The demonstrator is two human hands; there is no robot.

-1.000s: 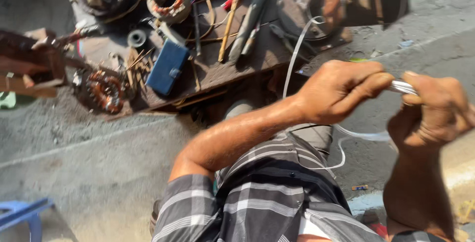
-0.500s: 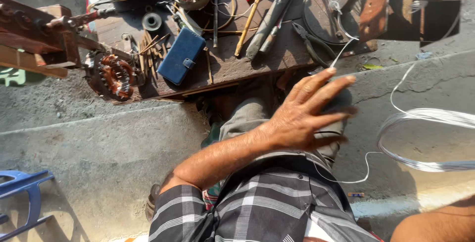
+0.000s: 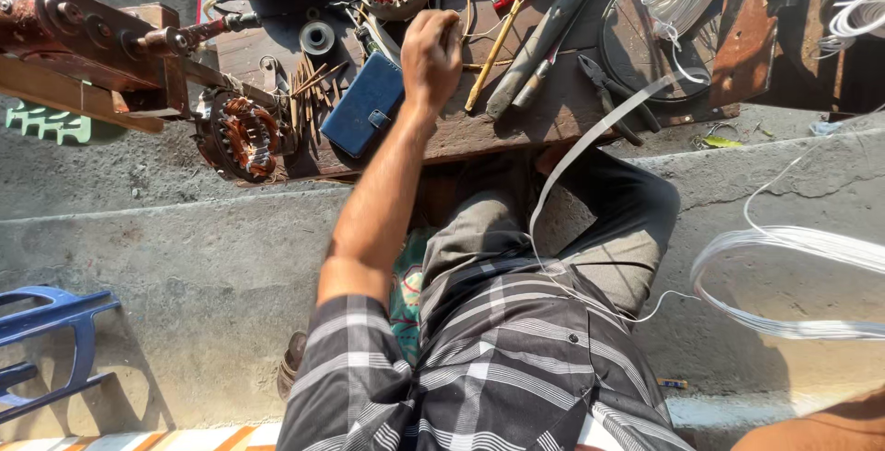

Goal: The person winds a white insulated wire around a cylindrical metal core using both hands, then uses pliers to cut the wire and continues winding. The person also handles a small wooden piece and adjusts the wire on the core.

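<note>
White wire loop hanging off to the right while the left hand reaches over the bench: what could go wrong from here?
1. The white wire loop trails a strand across the lap; a leg shift could snag or kink it.
2. The left hand reaches among crowded tools; it could knock the pliers or the blue wallet case off the wooden bench.
3. The wound stator sits at the bench edge and might get bumped.

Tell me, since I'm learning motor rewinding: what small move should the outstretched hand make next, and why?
Probably close the left hand on a thin wooden stick: it hovers over the cluttered wooden board beside the blue wallet-like case, apparently holding nothing.
</note>
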